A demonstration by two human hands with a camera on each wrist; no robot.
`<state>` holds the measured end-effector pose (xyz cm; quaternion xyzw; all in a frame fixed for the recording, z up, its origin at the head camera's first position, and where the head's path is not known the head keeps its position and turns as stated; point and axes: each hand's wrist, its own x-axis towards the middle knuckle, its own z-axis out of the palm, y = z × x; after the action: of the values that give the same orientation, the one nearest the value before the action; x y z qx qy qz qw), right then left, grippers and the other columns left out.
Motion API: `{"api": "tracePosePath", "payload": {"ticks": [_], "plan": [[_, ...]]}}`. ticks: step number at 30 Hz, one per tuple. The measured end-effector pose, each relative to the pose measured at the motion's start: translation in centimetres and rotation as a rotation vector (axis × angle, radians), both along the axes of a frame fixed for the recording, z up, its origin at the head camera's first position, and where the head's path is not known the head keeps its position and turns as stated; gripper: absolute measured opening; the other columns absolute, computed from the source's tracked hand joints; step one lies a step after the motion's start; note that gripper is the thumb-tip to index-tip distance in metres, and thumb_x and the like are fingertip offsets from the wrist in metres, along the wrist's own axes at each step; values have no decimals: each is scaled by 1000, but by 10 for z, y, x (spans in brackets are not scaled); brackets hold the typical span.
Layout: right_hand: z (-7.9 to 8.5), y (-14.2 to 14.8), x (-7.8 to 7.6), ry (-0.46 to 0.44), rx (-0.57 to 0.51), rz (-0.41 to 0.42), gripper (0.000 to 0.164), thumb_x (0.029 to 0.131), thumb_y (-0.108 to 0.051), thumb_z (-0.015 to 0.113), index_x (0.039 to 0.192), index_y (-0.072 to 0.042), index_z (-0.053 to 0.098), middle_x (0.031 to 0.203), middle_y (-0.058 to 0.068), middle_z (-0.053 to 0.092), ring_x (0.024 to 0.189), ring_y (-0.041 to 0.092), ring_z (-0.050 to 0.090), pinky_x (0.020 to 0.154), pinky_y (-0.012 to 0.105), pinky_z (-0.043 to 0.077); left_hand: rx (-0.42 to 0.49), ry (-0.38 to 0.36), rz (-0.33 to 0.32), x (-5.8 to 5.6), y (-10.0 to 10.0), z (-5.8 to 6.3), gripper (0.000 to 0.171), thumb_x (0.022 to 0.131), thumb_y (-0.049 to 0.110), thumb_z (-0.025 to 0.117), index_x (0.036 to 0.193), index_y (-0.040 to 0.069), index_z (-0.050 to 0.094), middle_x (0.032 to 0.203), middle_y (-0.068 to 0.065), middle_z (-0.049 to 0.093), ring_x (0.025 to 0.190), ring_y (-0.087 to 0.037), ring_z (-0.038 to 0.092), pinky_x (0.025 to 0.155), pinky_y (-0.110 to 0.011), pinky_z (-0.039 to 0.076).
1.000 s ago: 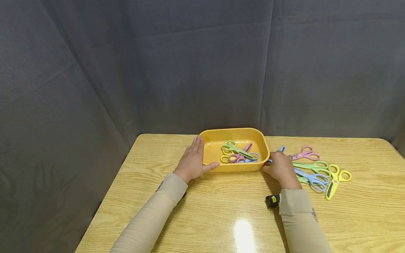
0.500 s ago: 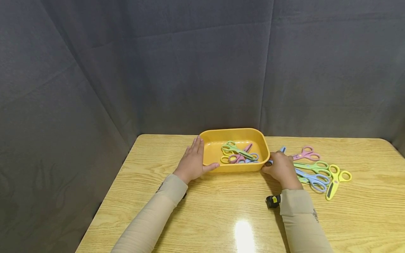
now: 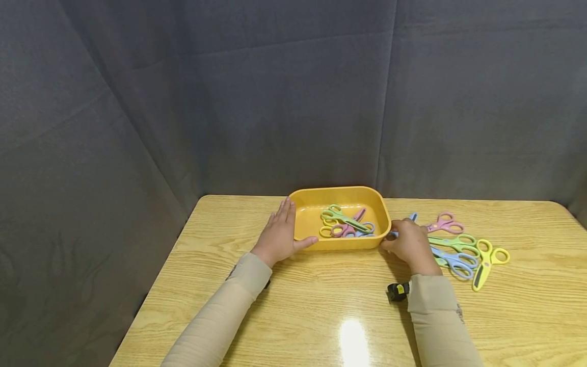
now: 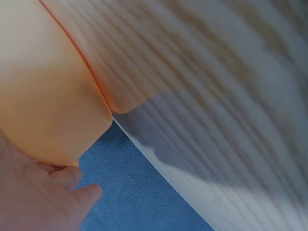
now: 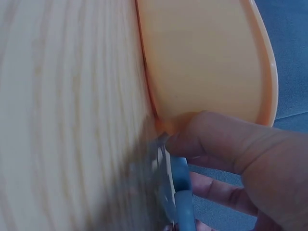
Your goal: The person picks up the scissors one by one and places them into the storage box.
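Head view: left hand (image 3: 278, 232), fingers straight, touches yellow plastic tray (image 3: 337, 243); right hand (image 3: 410, 244) pinches blue plastic scissors (image 5: 184, 208); wooden bench (image 3: 316, 306) opens lower centre.

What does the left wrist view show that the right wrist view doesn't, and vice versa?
Left wrist only: the left hand, fingers at the tray's rim.
Right wrist only: the right hand holding blue scissors beside the tray.
Both: the tray's outer wall, wood-grained tabletop and bluish-looking fabric.
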<state>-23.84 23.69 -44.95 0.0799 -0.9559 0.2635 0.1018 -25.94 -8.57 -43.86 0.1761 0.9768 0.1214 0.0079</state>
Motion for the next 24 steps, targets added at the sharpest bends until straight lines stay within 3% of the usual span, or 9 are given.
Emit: {"api": "tracePosePath", "payload": {"ticks": [14,24], "plan": [[4,3,0,15,-19,-9,30,70,-12,84,94,4,74,80,17,67,85,39,58,88,73,31,11,-3,-2,0,0,-2,116,89,78,50,160,-3,7,169,-15,-2,157,-29,2,124,-48,11],[11,7,4,28,-36,-33,30,70,-10,77,95,6,73,91,26,66,83,41,60,81,61,32,15,-2,0,-1,-1,-2,117,89,79,50,160,-3,8,169,-15,0,157,-28,2,124,-48,11]]}}
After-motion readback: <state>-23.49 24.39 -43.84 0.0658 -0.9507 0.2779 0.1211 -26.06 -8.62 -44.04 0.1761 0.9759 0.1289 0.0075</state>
